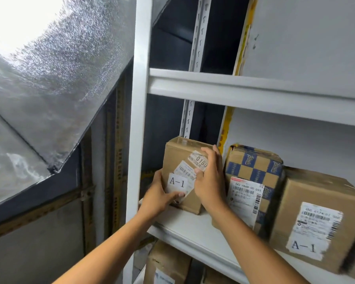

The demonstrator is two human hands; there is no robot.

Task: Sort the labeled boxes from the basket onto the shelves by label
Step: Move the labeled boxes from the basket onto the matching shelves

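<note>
At far left a silvery insulated surface (pixel 49 83) slopes down toward a dark wall panel (pixel 66 191). Next comes the white upright post (pixel 138 119) of a metal shelving unit, with a slotted rear upright (pixel 199 37) visible behind it.

The left hand (pixel 160 193) reaches in beside the post and grips the lower left corner of a brown cardboard box (pixel 178 156); the thumb lies across the front just under the white "A-1" label (pixel 177 182), and the remaining fingers are hidden round the left side. The box stands upright on the white shelf board (pixel 193 228), at its left end, slightly turned from the shelf edge. Its front also bears a barcode sticker and a sticker reading "0180".

The right hand (pixel 210 179) holds the right front edge of the same box, fingers curled over the face and upper right side, thumb against the barcode sticker. The box is held between both hands.

Just right of it, touching or very nearly so, stands a blue-and-tan checkered box (pixel 254 171) with a white shipping label. Further right, a larger brown box (pixel 320 218) sits on the same shelf, carrying a shipping label and its own "A-1" tag; this area is blurred.

Above, an upper shelf board (pixel 254 89) holds a large pale carton (pixel 316 37). Below the working shelf, the tops of further cardboard boxes (pixel 168 263) show.
</note>
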